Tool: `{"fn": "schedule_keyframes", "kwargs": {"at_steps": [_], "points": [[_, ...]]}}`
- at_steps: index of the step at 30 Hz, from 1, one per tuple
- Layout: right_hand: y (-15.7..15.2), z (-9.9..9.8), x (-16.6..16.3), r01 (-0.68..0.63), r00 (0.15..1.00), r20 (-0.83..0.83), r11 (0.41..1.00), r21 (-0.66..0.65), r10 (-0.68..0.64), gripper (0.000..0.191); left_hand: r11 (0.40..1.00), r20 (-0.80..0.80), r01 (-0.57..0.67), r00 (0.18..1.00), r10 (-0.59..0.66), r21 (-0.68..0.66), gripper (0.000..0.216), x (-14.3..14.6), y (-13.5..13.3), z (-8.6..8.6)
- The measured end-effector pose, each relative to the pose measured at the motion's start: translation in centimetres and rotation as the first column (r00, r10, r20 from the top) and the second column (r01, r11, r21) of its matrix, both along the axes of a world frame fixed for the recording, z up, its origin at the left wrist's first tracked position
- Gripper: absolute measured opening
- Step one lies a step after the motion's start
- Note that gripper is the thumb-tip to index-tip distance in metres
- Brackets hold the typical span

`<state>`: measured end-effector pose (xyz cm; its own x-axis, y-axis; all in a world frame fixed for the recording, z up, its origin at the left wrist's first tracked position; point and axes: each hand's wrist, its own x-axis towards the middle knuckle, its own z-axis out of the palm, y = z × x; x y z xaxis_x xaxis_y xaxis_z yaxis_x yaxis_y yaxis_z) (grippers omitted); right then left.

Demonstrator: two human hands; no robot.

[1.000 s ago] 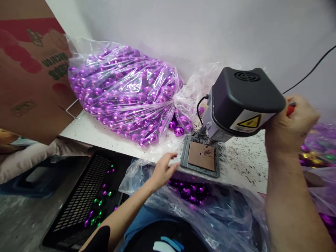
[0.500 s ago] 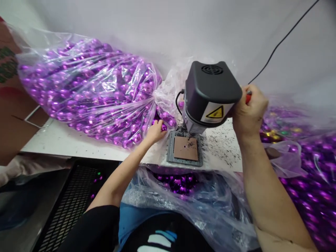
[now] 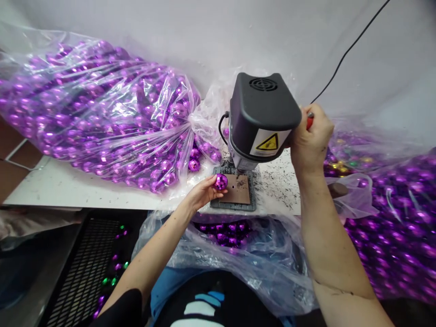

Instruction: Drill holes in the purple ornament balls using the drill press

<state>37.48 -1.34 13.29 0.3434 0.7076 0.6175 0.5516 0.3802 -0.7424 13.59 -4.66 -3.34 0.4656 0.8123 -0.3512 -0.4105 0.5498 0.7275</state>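
1. Pinching a purple ball (image 3: 221,181) between thumb and fingers of the left hand (image 3: 202,193), over the left part of a tan plate (image 3: 240,196); cannot tell whether touching it.
2. Clenched with the right hand (image 3: 313,136) around a red-tipped handle (image 3: 309,121), higher and to the right of the ball grip, on the right side of a black machine (image 3: 265,106).
3. Facing a dark hole (image 3: 233,186) in the plate just right of the ball, with the machine's lower end near, beyond and to the right.
4. Bounded just below the grip by the front rim of a grey base (image 3: 235,207), then by the front edge of a white tabletop (image 3: 68,186).
5. Hemmed beyond and left of the grip by loose purple balls (image 3: 194,165) and a tied clear bag (image 3: 102,113), with a strip of tabletop between.
6. Crossing the front edge with the left forearm (image 3: 160,247), beside draped plastic (image 3: 265,281) below the grip.
7. Leaving a wider span, strewn with dark shavings (image 3: 275,190), between the base and the right forearm (image 3: 334,236), right of the ball grip.
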Motion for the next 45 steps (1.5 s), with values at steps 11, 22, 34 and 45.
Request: {"fn": "schedule_keyframes", "kwargs": {"at_steps": [11,22,34,45], "points": [[-0.1,0.0,-0.1,-0.038,0.999,-0.021,0.999,0.018,0.039,0.04,0.847,-0.509,0.013,0.804,0.307,0.531,0.041,2.4,0.0,-1.9],[-0.5,0.4,-0.3,-0.029,1.0,-0.008,1.0,0.007,0.029,0.041,0.489,-0.573,0.309,0.551,0.607,0.816,0.048,4.5,-0.7,-3.5],[-0.6,0.7,-0.5,-0.024,1.0,-0.01,0.999,0.022,0.024,0.036,0.519,-0.625,0.349,0.455,0.635,0.781,0.035,6.6,-1.7,-2.3],[-0.8,0.4,-0.6,-0.003,1.0,0.003,0.999,0.049,0.003,0.041,0.483,-0.621,0.403,0.372,0.69,0.778,0.033,6.7,-0.5,-2.7]]}}
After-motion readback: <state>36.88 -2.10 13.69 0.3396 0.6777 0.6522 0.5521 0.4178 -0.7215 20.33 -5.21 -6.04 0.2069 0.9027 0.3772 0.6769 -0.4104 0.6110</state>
